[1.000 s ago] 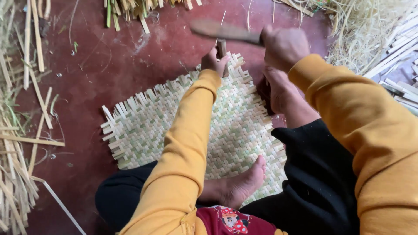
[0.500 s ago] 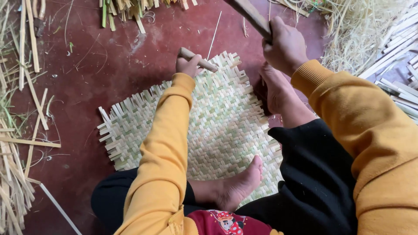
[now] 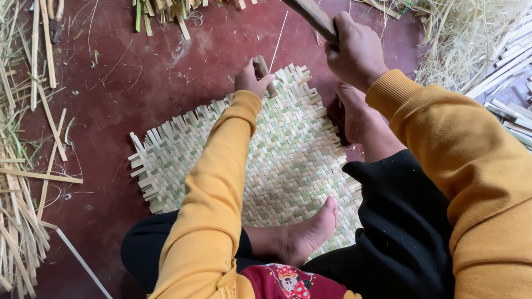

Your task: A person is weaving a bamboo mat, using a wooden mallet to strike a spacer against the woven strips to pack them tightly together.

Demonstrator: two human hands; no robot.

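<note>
A pale woven bamboo mat [image 3: 288,149] lies on the dark red floor. At the mat's far edge my left hand [image 3: 250,80] is closed around a short wooden block [image 3: 262,71] that stands against the weave. My right hand [image 3: 357,51] is raised above the mat's far right corner, gripping the handle of a wooden-handled tool [image 3: 313,16] that runs out of the top of the frame. Both arms are in yellow sleeves. My bare feet [image 3: 302,235] rest on the mat, one near me and one at its right edge.
Loose bamboo strips [image 3: 33,182] lie along the left. Cut green and tan pieces [image 3: 166,11] sit at the top. A heap of pale shavings [image 3: 471,39] and flat slats [image 3: 512,111] fills the upper right.
My right hand has lifted the tool from level over the mat to high at the top. My left hand has shifted the block along the far edge.
</note>
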